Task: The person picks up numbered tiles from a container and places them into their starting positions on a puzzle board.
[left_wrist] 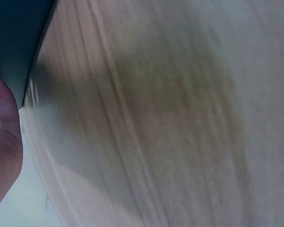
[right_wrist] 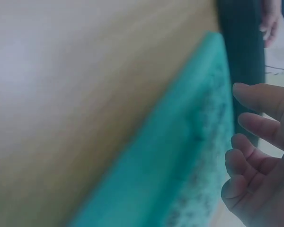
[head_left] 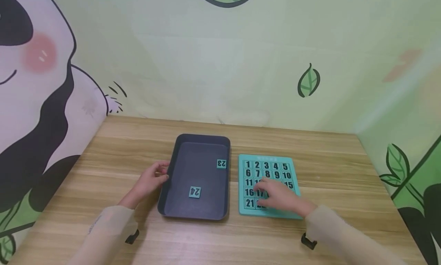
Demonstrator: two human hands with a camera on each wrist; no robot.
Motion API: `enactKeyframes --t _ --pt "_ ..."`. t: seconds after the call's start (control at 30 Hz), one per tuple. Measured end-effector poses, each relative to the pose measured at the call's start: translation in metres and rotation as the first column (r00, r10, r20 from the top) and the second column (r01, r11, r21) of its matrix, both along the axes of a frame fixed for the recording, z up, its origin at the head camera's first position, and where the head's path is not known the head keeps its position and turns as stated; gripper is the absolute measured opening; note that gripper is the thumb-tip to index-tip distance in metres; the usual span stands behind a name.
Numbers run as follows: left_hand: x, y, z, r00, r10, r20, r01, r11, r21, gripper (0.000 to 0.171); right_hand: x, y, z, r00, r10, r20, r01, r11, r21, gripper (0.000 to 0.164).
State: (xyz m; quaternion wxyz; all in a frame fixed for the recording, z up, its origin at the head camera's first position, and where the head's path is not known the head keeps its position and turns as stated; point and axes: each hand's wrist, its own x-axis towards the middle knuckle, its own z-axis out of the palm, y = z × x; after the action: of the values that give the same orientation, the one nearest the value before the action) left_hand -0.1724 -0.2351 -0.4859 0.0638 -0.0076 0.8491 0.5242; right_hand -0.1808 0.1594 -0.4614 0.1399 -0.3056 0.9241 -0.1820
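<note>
A dark grey tray [head_left: 206,213] lies on the table, holding a tile marked 24 [head_left: 194,192] and a tile marked 23 [head_left: 221,164], both upside down to me. At the tray's left side my left hand [head_left: 149,182] touches the outer wall; in the left wrist view its thumb [left_wrist: 5,111] lies against that wall. My right hand [head_left: 280,196] is over the turquoise number board [head_left: 269,157], its fingers loosely bent near the tile marked 22. Between those fingers [right_wrist: 260,97] nothing shows in the right wrist view. The hand hides several tiles in the board's lower rows.
The wooden table [head_left: 327,173] extends around the tray and board. A narrow strip of table separates these two. Behind the table stands a wall [head_left: 220,73] painted with leaves and a panda. A black strap piece [head_left: 308,241] hangs below the right sleeve.
</note>
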Motion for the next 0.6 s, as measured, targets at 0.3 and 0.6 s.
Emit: enactKeyframes --t 0.3,0.6 --pt "0.0 -0.001 -0.001 1.0 -0.001 -0.009 0.001 1.0 0.0 0.042 -0.027 -0.036 0.029 0.993 0.059 -0.105 -0.068 0.994 -0.082 0.035" --pt "-0.002 -0.002 -0.004 1.0 0.006 -0.012 -0.005 1.0 0.018 0.042 -0.055 -0.081 0.034 0.994 0.02 -0.104 -0.028 0.997 -0.076 0.034"
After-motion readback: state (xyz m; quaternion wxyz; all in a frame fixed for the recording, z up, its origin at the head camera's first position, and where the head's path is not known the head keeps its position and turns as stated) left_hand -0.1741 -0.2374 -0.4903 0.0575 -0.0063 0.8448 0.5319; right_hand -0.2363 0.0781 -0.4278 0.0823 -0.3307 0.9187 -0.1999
